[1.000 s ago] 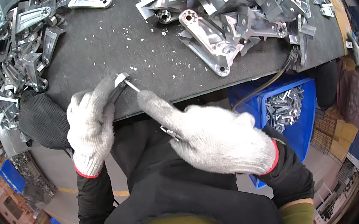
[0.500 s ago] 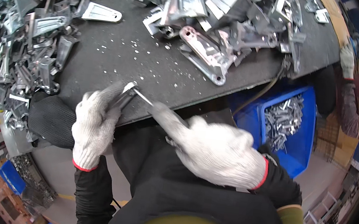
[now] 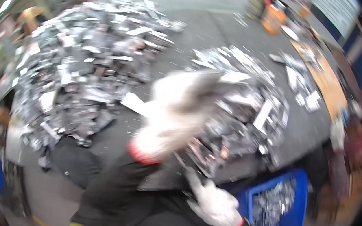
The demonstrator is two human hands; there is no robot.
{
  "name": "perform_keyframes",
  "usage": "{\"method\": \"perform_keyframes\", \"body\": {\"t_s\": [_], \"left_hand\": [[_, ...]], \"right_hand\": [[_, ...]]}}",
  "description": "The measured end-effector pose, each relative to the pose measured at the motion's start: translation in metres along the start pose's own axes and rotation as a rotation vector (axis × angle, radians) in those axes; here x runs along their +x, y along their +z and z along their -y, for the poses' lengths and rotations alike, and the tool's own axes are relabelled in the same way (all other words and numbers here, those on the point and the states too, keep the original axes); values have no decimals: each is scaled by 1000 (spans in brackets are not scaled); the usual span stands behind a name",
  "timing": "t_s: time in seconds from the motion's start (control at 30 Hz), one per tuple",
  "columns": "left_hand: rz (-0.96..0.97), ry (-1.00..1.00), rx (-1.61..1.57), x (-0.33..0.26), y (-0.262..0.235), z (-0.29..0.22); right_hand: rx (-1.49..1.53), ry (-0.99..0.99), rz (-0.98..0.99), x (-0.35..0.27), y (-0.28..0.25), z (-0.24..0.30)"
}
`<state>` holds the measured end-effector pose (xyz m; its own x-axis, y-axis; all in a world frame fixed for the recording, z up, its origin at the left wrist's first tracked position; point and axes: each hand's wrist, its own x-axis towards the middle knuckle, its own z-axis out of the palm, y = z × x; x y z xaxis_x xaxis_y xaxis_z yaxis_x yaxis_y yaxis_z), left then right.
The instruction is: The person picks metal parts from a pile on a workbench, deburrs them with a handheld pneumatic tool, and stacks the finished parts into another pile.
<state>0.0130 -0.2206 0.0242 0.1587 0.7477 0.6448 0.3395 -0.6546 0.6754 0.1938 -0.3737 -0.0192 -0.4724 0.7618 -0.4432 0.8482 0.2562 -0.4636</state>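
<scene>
My left hand (image 3: 174, 112), in a white knit glove with a red cuff, reaches out over the dark table (image 3: 137, 171). Motion smears its fingers, and whether they hold anything cannot be made out. They are nearest to the right-hand heap of silvery metal brackets (image 3: 254, 108). My right hand (image 3: 217, 208), gloved the same way, stays low by the table's near edge. It is closed round a hand tool whose thin metal shaft (image 3: 180, 159) points up and left; the handle is mostly hidden by the glove.
A larger pile of metal parts (image 3: 86, 74) covers the table's left side. Below right stands a blue bin (image 3: 300, 209) holding small metal pieces. An orange container (image 3: 274, 18) stands at the far right, near a wooden strip (image 3: 318, 78). A co-worker's gloved hand (image 3: 337, 134) shows at the right.
My left hand has left the tool's tip and swung forward and right toward the heap. My right hand keeps the tool near the table edge. The view has tilted up, showing more of the table.
</scene>
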Motion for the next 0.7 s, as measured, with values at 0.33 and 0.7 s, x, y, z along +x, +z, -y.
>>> {"method": "perform_keyframes", "body": {"t_s": [0.33,0.7], "left_hand": [[167,117,176,95,95,13],[317,-209,1220,-81,-87,109]], "right_hand": [[114,-16,-113,2,26,-18],[43,32,-59,4,14,-6]]}}
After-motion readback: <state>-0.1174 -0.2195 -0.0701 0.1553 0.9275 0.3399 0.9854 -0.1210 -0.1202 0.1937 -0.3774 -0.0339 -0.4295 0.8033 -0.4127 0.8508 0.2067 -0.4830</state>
